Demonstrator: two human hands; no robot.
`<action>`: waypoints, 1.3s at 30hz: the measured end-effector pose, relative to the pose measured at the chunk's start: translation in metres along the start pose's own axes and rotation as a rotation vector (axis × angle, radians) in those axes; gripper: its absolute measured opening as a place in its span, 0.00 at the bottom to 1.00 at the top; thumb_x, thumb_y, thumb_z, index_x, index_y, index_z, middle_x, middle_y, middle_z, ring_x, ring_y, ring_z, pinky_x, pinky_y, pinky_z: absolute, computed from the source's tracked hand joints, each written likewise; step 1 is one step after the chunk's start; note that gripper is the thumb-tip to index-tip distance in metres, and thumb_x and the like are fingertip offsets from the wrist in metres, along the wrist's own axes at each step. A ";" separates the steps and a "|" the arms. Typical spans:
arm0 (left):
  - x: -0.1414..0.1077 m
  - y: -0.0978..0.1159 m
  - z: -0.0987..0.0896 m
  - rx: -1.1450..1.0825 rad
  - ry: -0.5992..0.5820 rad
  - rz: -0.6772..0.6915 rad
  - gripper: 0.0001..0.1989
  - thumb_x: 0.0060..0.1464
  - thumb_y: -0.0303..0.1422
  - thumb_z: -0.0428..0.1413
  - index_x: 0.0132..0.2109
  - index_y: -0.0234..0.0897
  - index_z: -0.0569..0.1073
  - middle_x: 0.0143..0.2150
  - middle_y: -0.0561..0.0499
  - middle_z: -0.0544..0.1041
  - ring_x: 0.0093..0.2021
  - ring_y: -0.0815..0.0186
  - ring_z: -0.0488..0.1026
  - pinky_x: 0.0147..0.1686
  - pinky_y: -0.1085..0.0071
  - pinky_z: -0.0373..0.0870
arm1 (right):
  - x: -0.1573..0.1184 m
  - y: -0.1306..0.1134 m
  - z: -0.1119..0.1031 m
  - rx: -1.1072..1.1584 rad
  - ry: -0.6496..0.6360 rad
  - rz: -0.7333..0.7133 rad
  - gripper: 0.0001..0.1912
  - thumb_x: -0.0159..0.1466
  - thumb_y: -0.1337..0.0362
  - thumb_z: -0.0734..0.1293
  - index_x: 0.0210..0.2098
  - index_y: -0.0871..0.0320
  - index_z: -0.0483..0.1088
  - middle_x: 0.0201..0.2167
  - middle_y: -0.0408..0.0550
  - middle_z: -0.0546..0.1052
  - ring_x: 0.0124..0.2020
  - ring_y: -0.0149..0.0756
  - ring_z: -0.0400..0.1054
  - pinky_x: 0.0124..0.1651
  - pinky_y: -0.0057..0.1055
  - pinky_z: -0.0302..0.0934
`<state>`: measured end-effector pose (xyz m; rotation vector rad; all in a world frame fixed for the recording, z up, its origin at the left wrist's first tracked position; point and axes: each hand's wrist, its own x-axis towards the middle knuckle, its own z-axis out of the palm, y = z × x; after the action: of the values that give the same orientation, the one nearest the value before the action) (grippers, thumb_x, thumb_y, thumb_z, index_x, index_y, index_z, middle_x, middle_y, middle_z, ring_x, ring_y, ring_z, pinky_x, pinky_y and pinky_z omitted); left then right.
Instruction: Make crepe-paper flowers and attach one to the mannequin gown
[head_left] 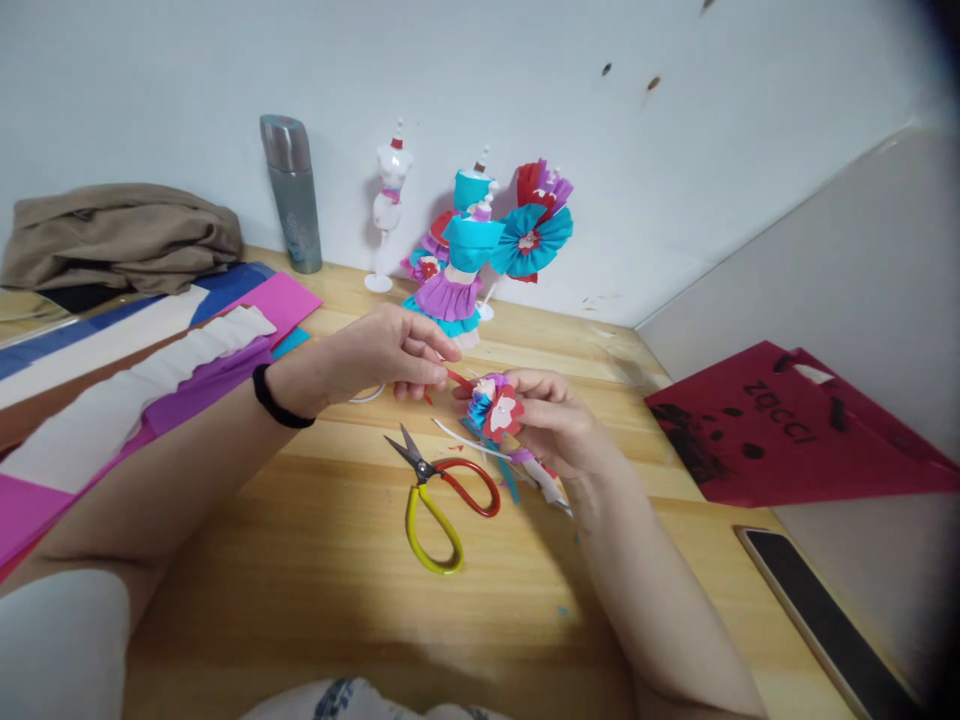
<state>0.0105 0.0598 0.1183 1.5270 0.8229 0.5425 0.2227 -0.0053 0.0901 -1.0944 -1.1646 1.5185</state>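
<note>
Between the thumb and fingers of my right hand [555,415] is a small paper flower [501,410], with a red and pale pink blossom in front and blue and purple pleats behind. My left hand [401,350] pinches the end of a narrow red paper strip [459,379], which runs across to the flower. Just below my hands, scissors [424,470] with one yellow and one red handle lie with their blades apart. Paper scraps [544,475] and a thin white strip [465,440] lie under my right hand.
At the wall stand a bare white mannequin [388,190] and small mannequins in crepe-paper dresses [454,265]. A grey bottle [295,205], brown cloth [120,232] and coloured paper sheets [187,395] are to the left. A red paper bag [795,430] and phone [825,610] are on the right.
</note>
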 end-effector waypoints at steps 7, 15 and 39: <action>-0.003 0.001 -0.005 0.227 0.005 0.026 0.10 0.46 0.23 0.61 0.39 0.32 0.77 0.24 0.55 0.75 0.21 0.73 0.70 0.23 0.76 0.68 | 0.000 0.000 -0.008 -0.097 -0.009 -0.108 0.16 0.42 0.51 0.79 0.23 0.54 0.76 0.24 0.44 0.77 0.24 0.34 0.69 0.32 0.33 0.67; -0.006 0.005 -0.001 0.447 0.040 0.024 0.04 0.47 0.23 0.56 0.27 0.33 0.75 0.17 0.57 0.69 0.17 0.74 0.65 0.20 0.77 0.60 | -0.001 0.001 -0.008 -0.099 -0.023 -0.158 0.15 0.44 0.52 0.80 0.24 0.53 0.78 0.30 0.45 0.80 0.28 0.34 0.71 0.33 0.32 0.67; -0.031 0.018 0.017 0.448 0.076 0.426 0.06 0.52 0.21 0.57 0.32 0.29 0.80 0.27 0.52 0.75 0.27 0.73 0.64 0.27 0.75 0.60 | -0.024 -0.009 0.012 -1.335 0.107 -1.316 0.07 0.65 0.74 0.66 0.40 0.59 0.74 0.41 0.54 0.80 0.31 0.32 0.71 0.30 0.29 0.65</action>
<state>0.0067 0.0257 0.1382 2.1294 0.7056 0.7647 0.2174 -0.0296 0.1038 -0.7203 -2.1961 -0.4671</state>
